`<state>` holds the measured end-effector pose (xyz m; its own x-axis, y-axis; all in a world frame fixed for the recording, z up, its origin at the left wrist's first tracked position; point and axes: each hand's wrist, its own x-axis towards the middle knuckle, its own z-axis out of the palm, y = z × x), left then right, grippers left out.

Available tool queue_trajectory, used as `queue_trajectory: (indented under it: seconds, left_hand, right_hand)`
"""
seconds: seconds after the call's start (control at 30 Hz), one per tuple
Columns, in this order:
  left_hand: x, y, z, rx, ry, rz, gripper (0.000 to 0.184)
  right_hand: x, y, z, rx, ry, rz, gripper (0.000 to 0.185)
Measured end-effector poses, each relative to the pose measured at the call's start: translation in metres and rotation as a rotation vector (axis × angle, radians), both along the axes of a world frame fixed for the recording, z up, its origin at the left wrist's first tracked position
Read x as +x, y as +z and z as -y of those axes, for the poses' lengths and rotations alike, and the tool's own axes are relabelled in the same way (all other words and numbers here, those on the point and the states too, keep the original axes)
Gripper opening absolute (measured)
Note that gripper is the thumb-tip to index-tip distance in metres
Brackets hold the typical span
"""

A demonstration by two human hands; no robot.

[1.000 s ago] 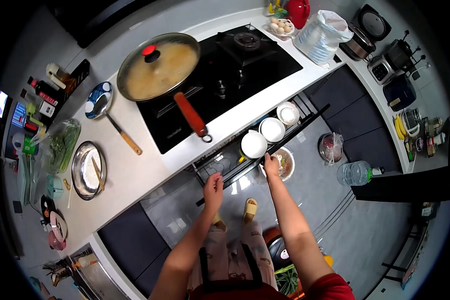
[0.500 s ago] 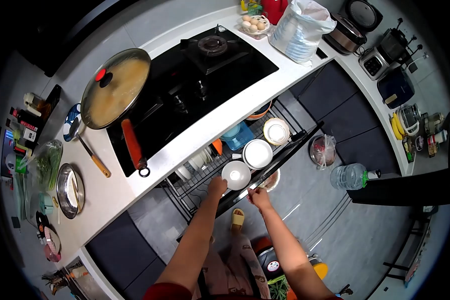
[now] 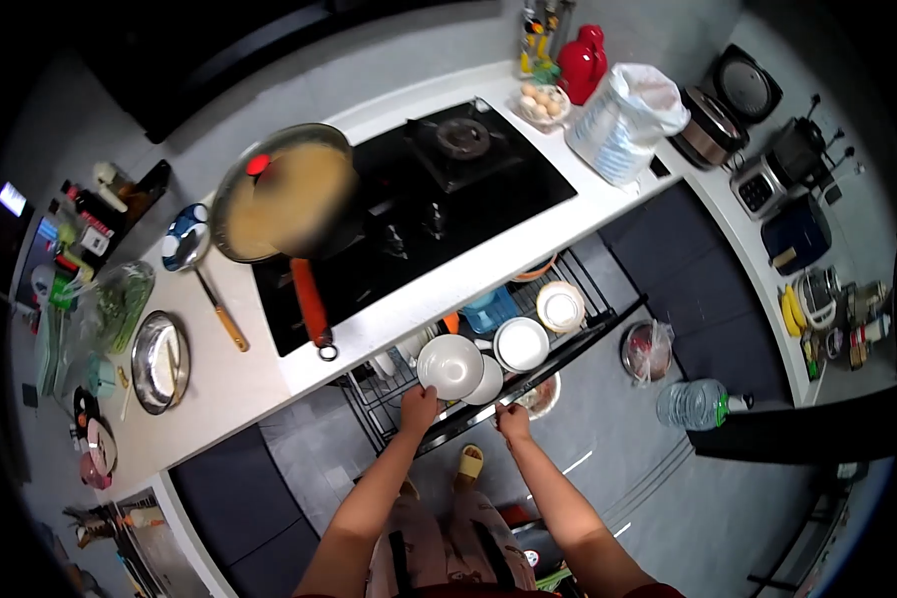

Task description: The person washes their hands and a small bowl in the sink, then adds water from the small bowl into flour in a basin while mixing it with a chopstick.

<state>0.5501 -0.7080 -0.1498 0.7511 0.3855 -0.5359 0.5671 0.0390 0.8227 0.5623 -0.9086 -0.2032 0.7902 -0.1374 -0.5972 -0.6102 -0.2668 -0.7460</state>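
Observation:
My left hand (image 3: 420,409) is closed on the rim of a white bowl (image 3: 450,366), raised over the pulled-out wire drawer (image 3: 369,399). Partly under it, another white bowl (image 3: 484,383) shows in the drawer. To the right are a stack of white bowls (image 3: 521,344) and a cream-rimmed bowl (image 3: 560,306). My right hand (image 3: 511,421) is closed at the drawer's dark front edge (image 3: 568,351). Behind the bowls lies a blue container (image 3: 488,311).
On the hob (image 3: 419,199) sits a lidded pan (image 3: 299,199), its red handle (image 3: 310,304) over the counter edge. A ladle (image 3: 220,309) and metal bowl (image 3: 160,362) lie left. A water bottle (image 3: 692,405) and bagged bowl (image 3: 648,352) are on the floor.
My left hand went from empty beside the drawer to gripping a bowl, now lifted and shifted left off the one beneath. My right hand stays by the drawer front. The view has shifted.

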Motion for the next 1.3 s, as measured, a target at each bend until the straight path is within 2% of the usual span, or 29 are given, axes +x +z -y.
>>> queue_trajectory:
  seconds: [0.07,0.13,0.17,0.2,0.27,0.33,0.4,0.47,0.57,0.6,0.67,0.77,0.87,0.9,1.07,1.1,1.23,1.3]
  left_hand:
    - [-0.016,0.025,-0.012,0.003,0.057,0.026,0.028]
    - [-0.035,0.040,-0.025,-0.026,0.122,0.051,0.028]
    - [-0.044,0.046,-0.031,-0.055,0.157,0.065,0.028]
    - [-0.053,0.052,-0.037,-0.085,0.192,0.079,0.028]
    - [-0.070,0.060,-0.050,0.000,0.235,0.042,0.028]
    - [-0.089,0.061,-0.065,0.034,0.289,0.031,0.026]
    - [-0.109,0.064,-0.076,0.062,0.384,0.042,0.028]
    - [-0.130,0.067,-0.093,0.075,0.458,0.050,0.028]
    - [-0.165,0.084,-0.119,0.057,0.606,0.044,0.026]
    - [-0.179,0.089,-0.130,0.051,0.635,0.039,0.026]
    - [-0.210,0.097,-0.155,0.044,0.693,0.032,0.025]
    - [-0.269,0.115,-0.194,0.065,0.770,0.049,0.024]
    - [-0.339,0.123,-0.233,0.151,0.864,0.045,0.024]
    - [-0.363,0.126,-0.243,0.158,0.883,0.049,0.024]
    - [-0.472,0.146,-0.288,0.226,1.046,0.043,0.025]
    - [-0.492,0.147,-0.294,0.280,1.076,0.032,0.029]
    - [-0.564,0.148,-0.313,0.278,1.380,0.073,0.041]
    - [-0.602,0.138,-0.320,0.410,1.602,0.130,0.039]
  right_hand:
    - [0.005,-0.044,0.000,-0.010,-0.012,0.062,0.024]
    - [0.020,-0.001,-0.011,0.046,-0.006,-0.021,0.023]
    - [0.029,-0.017,-0.013,-0.104,0.066,0.025,0.022]
    - [0.038,-0.037,-0.015,-0.026,0.049,0.033,0.024]
    - [0.056,-0.005,-0.033,0.050,0.029,-0.061,0.026]
    - [0.073,0.015,-0.056,-0.044,0.001,-0.133,0.023]
    - [0.082,0.027,-0.082,0.090,-0.241,-0.161,0.020]
    - [0.077,0.016,-0.108,0.307,-0.290,-0.188,0.019]
    - [0.025,0.040,-0.173,0.490,0.130,-0.210,0.025]
    - [-0.002,0.067,-0.202,0.534,0.268,-0.256,0.031]
    - [-0.059,0.131,-0.250,0.723,0.434,-0.388,0.047]
    - [-0.123,0.170,-0.311,0.827,0.681,-0.468,0.053]
    - [-0.178,0.181,-0.366,0.795,0.952,-0.462,0.054]
    - [-0.199,0.189,-0.384,0.799,1.008,-0.467,0.047]
    - [-0.297,0.187,-0.471,0.768,1.199,-0.611,0.040]
    - [-0.317,0.190,-0.486,0.767,1.230,-0.641,0.040]
    - [-0.395,0.180,-0.552,0.753,1.351,-0.757,0.038]
    - [-0.436,0.172,-0.583,0.741,1.425,-0.806,0.037]
